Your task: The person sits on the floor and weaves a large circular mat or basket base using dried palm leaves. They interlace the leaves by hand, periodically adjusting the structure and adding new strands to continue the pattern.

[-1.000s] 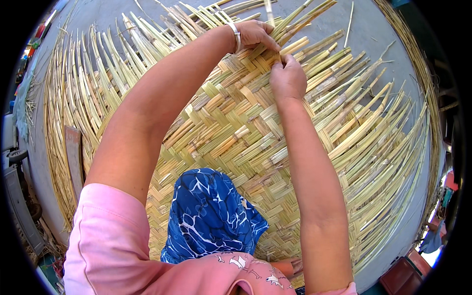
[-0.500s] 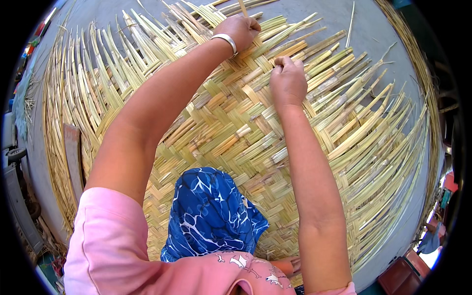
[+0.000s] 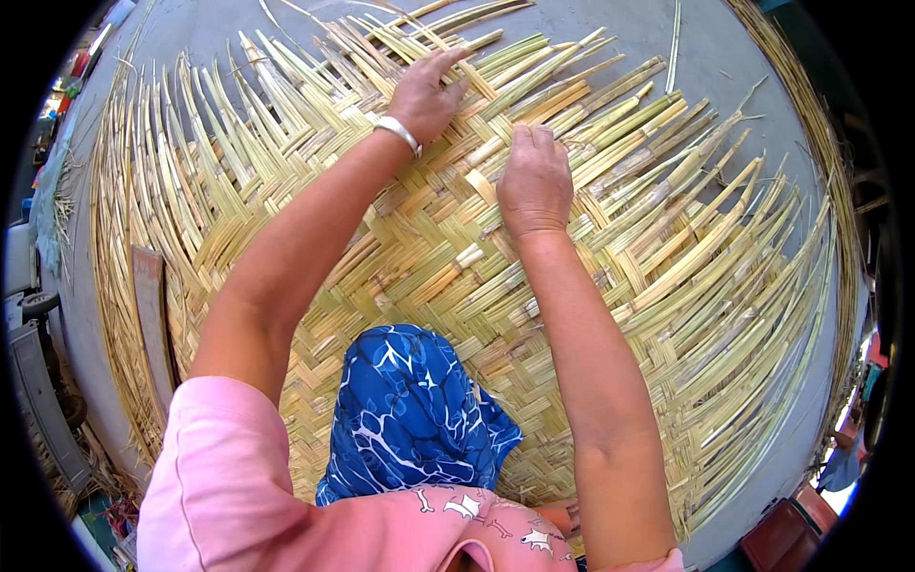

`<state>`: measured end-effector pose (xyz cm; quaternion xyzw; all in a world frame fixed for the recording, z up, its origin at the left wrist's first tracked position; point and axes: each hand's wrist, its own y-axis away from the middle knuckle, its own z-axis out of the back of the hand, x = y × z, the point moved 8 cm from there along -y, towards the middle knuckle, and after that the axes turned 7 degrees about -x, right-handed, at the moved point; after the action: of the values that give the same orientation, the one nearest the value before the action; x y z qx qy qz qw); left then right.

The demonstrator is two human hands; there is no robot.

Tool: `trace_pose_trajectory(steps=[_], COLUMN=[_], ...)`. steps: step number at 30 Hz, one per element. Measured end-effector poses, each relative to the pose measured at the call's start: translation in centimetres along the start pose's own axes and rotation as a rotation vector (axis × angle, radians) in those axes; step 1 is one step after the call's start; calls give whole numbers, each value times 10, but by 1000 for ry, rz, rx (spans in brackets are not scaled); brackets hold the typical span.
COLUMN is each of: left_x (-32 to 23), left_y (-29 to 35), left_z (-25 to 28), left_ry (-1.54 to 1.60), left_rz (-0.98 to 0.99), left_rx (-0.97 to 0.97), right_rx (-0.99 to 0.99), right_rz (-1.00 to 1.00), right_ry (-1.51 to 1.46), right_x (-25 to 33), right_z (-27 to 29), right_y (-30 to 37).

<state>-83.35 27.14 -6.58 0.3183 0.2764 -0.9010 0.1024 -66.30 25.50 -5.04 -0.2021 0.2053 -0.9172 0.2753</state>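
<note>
- Grey floor [image 3: 610, 14] beneath the work and showing past the far strip ends, with one loose strip [image 3: 675, 48] lying at the upper right.
- Spread over that floor, directly under both hands: partly woven mat [image 3: 410, 229] of split cane, zigzag-patterned through the middle, loose ends [image 3: 724, 276] fanning out to left, right and far side.
- Left hand [image 3: 429, 100] over the mat's far part, fingers loosely extended and apart from the thumb; contact with the weave hard to judge.
- Right hand [image 3: 536, 191] near it, lower and to the right, back upward, fingers curled toward the weave; impossible to tell whether gripping a strip.
- Both arms reaching forward, well apart, pale bracelet [image 3: 397, 133] on the left wrist.
- Blue patterned cloth [image 3: 405, 410] between the arms, wooden plank [image 3: 152, 305] along the left side, long thin stems [image 3: 813, 114] curving past the right.
</note>
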Motion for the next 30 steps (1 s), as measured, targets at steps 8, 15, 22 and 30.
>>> trace_pose_trajectory(steps=[8, 15, 22, 30], left_x=[-55, -57, -60, -139], left_y=[57, 56, 72, 162], left_z=[-9, -25, -6, 14], left_ry=[-409, -579, -533, -421], left_rz=[-197, -146, -41, -124], left_rx=[228, 368, 518, 710], right_rx=[61, 374, 846, 794], right_rz=[134, 479, 501, -32], right_ry=[-32, -96, 182, 248], right_x=[11, 17, -69, -128], right_z=[19, 104, 275, 428], right_y=[21, 88, 168, 304])
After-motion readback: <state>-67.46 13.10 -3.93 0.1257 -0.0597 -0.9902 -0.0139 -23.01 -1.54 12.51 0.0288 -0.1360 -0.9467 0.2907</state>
